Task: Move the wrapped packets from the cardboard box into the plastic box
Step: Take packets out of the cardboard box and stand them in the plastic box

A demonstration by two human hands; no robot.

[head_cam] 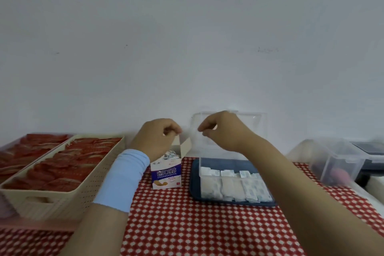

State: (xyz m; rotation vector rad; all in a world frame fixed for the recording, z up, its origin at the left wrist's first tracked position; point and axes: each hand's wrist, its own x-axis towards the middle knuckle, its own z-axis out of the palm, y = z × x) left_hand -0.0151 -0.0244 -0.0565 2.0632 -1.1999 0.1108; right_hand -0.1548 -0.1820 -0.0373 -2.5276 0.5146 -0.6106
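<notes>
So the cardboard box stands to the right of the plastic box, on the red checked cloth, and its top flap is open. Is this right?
Not quite. In the head view the cardboard box stands to the left of the plastic box. The rest holds: it is on the red checked cloth and its top flap is open.

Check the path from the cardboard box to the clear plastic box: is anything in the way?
Nothing visible blocks it. The cardboard box stands open beside the plastic box, whose lid is raised behind it. The left hand pinches the box's top flap, and packets show in the opening. The right hand hovers over the plastic box.
</notes>
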